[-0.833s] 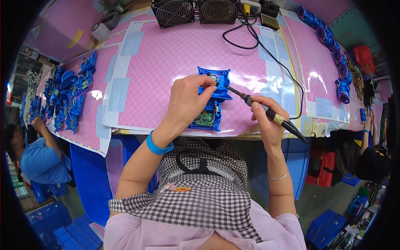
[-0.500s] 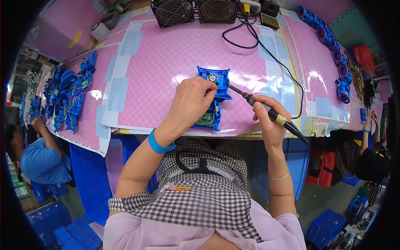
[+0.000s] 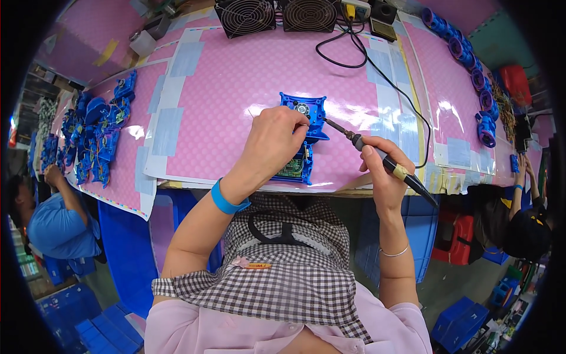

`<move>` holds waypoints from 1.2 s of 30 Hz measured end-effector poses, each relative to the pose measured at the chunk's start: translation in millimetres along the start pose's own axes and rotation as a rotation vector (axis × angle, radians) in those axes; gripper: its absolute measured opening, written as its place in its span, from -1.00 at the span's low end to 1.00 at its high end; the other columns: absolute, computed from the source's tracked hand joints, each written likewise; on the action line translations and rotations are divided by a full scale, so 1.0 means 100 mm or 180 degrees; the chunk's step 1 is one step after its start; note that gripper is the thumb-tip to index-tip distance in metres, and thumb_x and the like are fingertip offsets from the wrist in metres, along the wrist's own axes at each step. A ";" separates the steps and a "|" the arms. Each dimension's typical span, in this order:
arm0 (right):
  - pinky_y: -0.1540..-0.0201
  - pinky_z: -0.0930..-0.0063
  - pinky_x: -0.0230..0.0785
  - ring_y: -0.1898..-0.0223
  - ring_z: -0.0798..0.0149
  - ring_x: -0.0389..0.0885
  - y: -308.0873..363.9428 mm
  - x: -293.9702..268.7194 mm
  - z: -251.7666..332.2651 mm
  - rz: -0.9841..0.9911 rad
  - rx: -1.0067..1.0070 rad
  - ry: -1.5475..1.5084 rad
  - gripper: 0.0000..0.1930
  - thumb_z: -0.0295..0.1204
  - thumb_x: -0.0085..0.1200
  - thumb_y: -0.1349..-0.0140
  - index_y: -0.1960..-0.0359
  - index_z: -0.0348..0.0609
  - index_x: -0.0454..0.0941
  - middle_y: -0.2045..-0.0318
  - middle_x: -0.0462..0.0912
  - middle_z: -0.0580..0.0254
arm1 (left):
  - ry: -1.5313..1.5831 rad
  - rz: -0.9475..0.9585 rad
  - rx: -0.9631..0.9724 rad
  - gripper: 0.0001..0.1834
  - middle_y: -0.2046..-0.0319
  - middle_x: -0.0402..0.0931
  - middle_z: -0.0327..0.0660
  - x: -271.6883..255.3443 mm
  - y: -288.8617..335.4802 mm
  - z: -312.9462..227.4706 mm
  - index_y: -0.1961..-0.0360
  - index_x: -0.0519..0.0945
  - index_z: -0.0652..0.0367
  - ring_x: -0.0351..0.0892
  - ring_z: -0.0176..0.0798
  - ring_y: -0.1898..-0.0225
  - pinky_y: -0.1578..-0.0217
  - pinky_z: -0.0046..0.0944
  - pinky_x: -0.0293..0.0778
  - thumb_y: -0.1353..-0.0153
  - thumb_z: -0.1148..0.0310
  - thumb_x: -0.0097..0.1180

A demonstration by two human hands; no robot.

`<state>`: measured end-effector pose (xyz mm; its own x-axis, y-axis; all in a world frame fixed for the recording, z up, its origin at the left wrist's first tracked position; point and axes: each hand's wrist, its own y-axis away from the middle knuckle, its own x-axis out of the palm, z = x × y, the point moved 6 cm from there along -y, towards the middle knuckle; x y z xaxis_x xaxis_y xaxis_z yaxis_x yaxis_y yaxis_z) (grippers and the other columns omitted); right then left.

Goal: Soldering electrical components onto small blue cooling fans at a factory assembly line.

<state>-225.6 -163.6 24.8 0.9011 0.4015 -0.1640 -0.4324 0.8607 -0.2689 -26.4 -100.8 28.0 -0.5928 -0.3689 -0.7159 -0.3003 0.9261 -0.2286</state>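
On the pink-covered table an opened blue plastic housing lies in two joined parts. A round metal-rimmed part sits in its far part, and a green circuit board shows in the near one. My left hand is closed in a pinch over the housing; a thin wire pokes out behind its knuckles, but the fingertips' grip is partly hidden. My right hand grips a soldering iron by its dark handle. Its tip is close to the right edge of the far part; contact is unclear.
Two black fans stand at the back. A black cable runs along the right. Blue assemblies with wires are piled left; blue ring-shaped parts line the right. A co-worker sits left, another person right.
My right hand and the soldering iron have shifted a few pixels to the right and down. The left hand keeps its pinch over the housing.
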 end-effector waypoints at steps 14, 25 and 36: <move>0.41 0.61 0.40 0.53 0.41 0.55 0.06 -0.08 0.04 -0.0278 0.0046 -0.0254 -0.79 -0.58 0.12 -0.17 0.17 -0.41 0.56 0.47 0.62 0.15 | 0.0287 -0.1458 -0.0283 -0.88 0.56 0.48 -0.30 -0.63 0.30 0.25 0.35 0.68 0.21 0.33 -0.48 0.51 0.52 -0.44 0.23 -0.09 0.41 0.26; 0.40 0.60 0.41 0.52 0.39 0.56 0.06 0.11 0.11 -0.0050 0.0064 -0.0388 -0.79 -0.56 0.11 -0.18 0.17 -0.43 0.56 0.45 0.61 0.11 | -0.0090 -0.1115 -0.0540 -0.79 0.50 0.55 -0.07 -0.41 0.36 0.43 0.45 0.68 0.25 0.49 -0.16 0.49 0.47 -0.18 0.34 -0.03 0.30 0.29; 0.45 0.66 0.40 0.52 0.45 0.57 0.01 0.25 0.03 0.0195 -0.0202 -0.0016 -0.82 -0.58 0.14 -0.17 0.19 -0.38 0.59 0.43 0.63 0.18 | 0.1151 -0.0684 -0.0887 -0.90 0.51 0.61 -0.23 -0.27 0.24 0.22 0.40 0.68 0.27 0.50 -0.45 0.54 0.57 -0.44 0.34 -0.09 0.45 0.24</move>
<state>-203.5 -151.5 22.7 0.8730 0.4543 -0.1773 -0.4877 0.8129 -0.3183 -1.1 -67.0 27.9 -0.7018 -0.5984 -0.3865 -0.6027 0.7880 -0.1256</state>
